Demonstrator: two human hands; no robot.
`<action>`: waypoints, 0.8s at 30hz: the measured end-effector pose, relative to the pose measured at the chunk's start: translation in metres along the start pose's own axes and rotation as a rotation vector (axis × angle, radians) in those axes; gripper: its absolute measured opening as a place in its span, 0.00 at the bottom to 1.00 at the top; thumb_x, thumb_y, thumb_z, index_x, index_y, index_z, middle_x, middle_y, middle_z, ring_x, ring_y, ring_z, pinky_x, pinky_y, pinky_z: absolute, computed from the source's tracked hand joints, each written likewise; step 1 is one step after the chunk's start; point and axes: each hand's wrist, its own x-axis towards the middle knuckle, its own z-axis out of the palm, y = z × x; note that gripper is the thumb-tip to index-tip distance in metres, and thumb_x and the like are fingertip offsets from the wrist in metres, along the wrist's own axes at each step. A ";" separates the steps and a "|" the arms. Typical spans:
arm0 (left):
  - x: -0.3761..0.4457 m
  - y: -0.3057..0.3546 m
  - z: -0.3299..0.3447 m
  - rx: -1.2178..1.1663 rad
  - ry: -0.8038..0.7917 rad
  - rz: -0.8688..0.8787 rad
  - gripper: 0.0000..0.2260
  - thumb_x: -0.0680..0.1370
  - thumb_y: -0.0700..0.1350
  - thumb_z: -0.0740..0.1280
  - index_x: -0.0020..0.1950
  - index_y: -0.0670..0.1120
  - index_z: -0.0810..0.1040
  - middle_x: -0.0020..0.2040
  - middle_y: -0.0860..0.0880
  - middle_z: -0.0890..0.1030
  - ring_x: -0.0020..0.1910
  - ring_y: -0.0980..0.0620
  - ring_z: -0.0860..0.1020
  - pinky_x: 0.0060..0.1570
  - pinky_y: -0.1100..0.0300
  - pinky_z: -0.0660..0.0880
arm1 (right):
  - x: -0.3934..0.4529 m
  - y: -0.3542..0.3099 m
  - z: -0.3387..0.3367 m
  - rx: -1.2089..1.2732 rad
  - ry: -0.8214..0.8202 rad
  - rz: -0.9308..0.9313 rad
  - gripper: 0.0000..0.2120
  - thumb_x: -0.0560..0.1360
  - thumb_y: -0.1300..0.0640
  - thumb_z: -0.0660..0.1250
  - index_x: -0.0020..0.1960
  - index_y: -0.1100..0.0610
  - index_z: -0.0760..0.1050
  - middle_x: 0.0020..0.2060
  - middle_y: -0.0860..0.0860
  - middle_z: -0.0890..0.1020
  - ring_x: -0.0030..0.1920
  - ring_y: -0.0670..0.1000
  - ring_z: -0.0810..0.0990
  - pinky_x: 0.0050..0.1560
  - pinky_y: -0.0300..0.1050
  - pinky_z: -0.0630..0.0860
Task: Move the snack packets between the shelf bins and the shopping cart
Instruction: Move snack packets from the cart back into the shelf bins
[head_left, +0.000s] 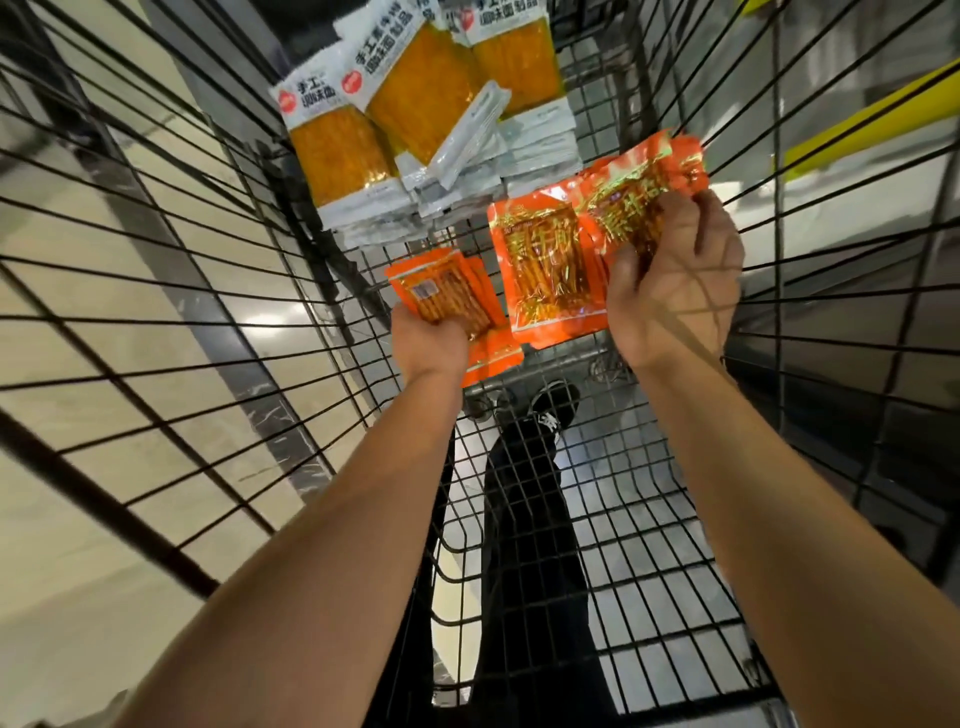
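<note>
A shiny shop floor (104, 291) shows through the black wire shopping cart (545, 545). Inside it, the left hand (434, 338) has its fingers curled around a small bunch of orange snack packets (447, 293). The right hand (675, 280) pinches more red-orange packets (644, 192), at least two. One more red-orange packet (545, 260) sits between the hands. Four yellow packets (415, 88) show on a white pile farther back. I think it is best to squeeze each bunch tight and lift slowly so none slip out
</note>
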 end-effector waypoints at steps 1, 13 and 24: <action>-0.008 -0.001 -0.005 -0.044 0.017 0.011 0.13 0.76 0.39 0.69 0.60 0.46 0.76 0.53 0.49 0.83 0.51 0.47 0.81 0.54 0.50 0.78 | 0.001 -0.002 -0.001 0.004 0.012 0.001 0.27 0.78 0.49 0.62 0.75 0.54 0.64 0.75 0.57 0.65 0.74 0.59 0.63 0.73 0.56 0.63; -0.069 0.010 -0.040 -0.223 -0.059 0.268 0.13 0.79 0.37 0.65 0.61 0.50 0.73 0.53 0.55 0.80 0.52 0.59 0.79 0.54 0.63 0.74 | 0.002 -0.004 -0.011 -0.137 -0.120 0.198 0.47 0.68 0.43 0.77 0.77 0.57 0.57 0.68 0.58 0.69 0.69 0.61 0.66 0.66 0.59 0.65; -0.075 0.012 -0.046 -0.179 -0.084 0.342 0.11 0.78 0.35 0.65 0.57 0.47 0.74 0.46 0.56 0.78 0.36 0.71 0.75 0.37 0.76 0.70 | -0.034 0.001 -0.034 0.151 -0.065 0.126 0.19 0.80 0.58 0.64 0.69 0.60 0.65 0.57 0.57 0.81 0.55 0.60 0.80 0.50 0.49 0.75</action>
